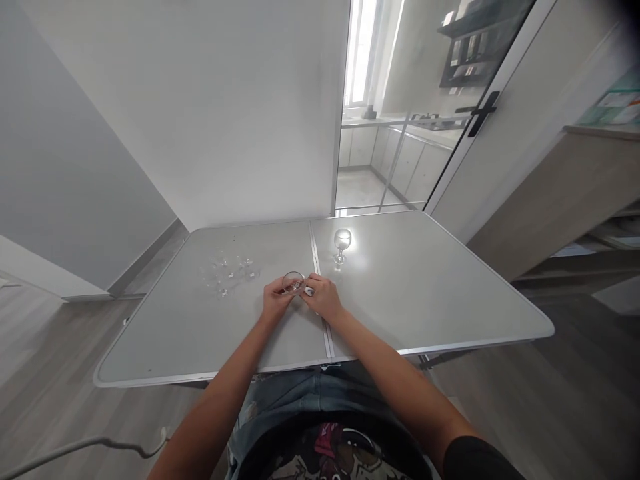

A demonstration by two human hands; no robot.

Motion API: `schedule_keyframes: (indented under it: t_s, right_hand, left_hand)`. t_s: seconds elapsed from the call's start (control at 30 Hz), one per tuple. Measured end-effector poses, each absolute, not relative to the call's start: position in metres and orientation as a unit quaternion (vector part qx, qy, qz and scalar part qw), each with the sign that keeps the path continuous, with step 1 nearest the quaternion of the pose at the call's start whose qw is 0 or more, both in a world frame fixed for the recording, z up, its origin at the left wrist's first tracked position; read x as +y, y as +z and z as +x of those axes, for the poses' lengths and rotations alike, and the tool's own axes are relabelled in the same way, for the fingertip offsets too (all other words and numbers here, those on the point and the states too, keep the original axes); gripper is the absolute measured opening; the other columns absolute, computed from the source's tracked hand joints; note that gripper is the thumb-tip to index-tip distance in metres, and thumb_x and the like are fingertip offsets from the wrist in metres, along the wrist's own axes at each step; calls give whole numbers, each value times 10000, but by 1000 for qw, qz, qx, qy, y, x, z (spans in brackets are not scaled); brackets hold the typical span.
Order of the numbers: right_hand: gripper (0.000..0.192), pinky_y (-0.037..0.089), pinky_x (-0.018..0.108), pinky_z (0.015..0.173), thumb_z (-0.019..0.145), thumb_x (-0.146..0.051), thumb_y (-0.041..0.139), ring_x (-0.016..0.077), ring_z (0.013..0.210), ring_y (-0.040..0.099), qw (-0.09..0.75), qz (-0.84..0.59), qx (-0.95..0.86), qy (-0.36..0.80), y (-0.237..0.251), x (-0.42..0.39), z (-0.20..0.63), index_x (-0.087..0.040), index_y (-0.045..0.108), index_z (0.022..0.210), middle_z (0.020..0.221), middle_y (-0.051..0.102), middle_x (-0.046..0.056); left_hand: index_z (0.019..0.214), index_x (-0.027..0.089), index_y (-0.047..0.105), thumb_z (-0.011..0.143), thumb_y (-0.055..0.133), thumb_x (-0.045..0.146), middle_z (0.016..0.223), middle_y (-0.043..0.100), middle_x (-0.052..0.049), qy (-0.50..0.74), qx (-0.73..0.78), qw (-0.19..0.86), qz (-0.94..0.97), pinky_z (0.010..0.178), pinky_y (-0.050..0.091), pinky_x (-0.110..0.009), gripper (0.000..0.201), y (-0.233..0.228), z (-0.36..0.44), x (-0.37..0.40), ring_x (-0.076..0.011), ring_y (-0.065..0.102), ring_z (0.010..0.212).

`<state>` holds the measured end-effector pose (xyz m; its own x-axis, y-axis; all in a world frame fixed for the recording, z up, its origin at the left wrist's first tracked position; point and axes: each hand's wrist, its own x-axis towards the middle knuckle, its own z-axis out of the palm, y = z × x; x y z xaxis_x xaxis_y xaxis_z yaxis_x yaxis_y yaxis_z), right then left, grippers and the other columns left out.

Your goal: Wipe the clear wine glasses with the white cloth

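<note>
A clear stemmed glass is between my hands over the near middle of the table, its round rim facing up toward me. My left hand is closed around its left side. On the other side, my right hand has its fingers closed at the glass, with a small whitish thing at the fingertips that is too small to name. Another stemmed glass stands upright farther back, just right of the table's seam. Several clear, shiny pieces lie on the left half; their kind is hard to make out.
The grey folding table has a metal edge and a raised seam across its middle. A white wall and a glass door with a black handle rise behind it. Wooden shelving stands at the right.
</note>
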<state>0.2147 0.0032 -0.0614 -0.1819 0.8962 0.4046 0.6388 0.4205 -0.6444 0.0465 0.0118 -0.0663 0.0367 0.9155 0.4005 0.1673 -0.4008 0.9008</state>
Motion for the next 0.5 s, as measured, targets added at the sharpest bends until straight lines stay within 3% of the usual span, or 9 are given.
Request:
schedule_keyframes:
  t_s: [0.23,0.4,0.5]
  right_hand:
    - [153,396,246,675,857,-274,633,168,746,613,398,-526,-738,143,-61,6,222,-248,750,953,838,679,31]
    - [271,461,259,728,915,-374,556,184,750,653,482,-584,-645,104,-57,17,270,-200,759,871,850,737,61]
    - [311,469,264,719,888,-411,565,190,715,659,496,-642,-580,73,-54,29,321,-176,768,869,813,755,69]
  left_hand:
    - [1232,203,649,696,840,409,1003,761,-86,550,404,420,598,807,580,-343,606,-67,50,13,-199,713,846]
    - [1085,209,637,820,712,493,844,722,-43,515,431,423,609,598,512,-249,395,-69,49,14,-135,632,677]
    - [1024,207,634,861,657,508,748,666,-20,509,435,422,611,560,458,-234,343,-69,49,14,-129,596,643]
